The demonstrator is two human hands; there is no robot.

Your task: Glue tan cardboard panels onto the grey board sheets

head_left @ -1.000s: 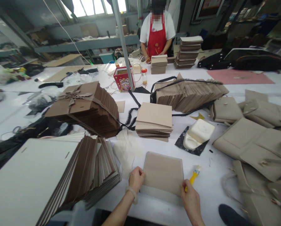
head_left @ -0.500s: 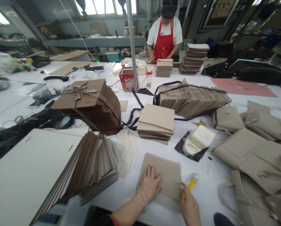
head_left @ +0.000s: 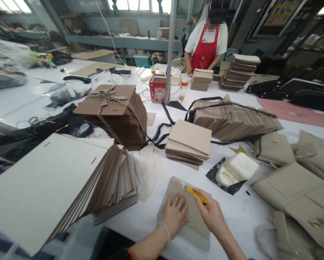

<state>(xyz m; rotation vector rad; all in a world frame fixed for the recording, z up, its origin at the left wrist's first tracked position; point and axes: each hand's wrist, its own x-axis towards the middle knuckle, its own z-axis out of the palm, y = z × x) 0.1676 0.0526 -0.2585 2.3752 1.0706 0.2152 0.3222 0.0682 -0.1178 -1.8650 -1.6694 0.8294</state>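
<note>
A taupe rectangular panel [head_left: 196, 216] lies flat on the white table in front of me. Pressed on its left part is my left hand [head_left: 175, 213], fingers spread. My right hand [head_left: 210, 211] grips the yellow handle of a brush [head_left: 197, 194]. The white-tipped bristles touch the panel near its far edge, just beyond my left fingertips. To the right, a white tub [head_left: 236, 168] sits tilted on a black sheet [head_left: 212, 172]. Beyond the panel stands a stack of beige panels [head_left: 189, 139].
At left are a stack of white and brown boards [head_left: 50, 184] and a tied brown bundle [head_left: 118, 115]. Taupe bags [head_left: 294, 195] crowd the right. A strapped row of panels [head_left: 238, 119] lies farther back. A metal pole [head_left: 170, 47] rises mid-table. A person in a red apron [head_left: 205, 50] works opposite.
My right hand has lifted from the panel's right edge and swung left over it, carrying the brush to its far part. The left hand stays on the panel. The view has shifted left.
</note>
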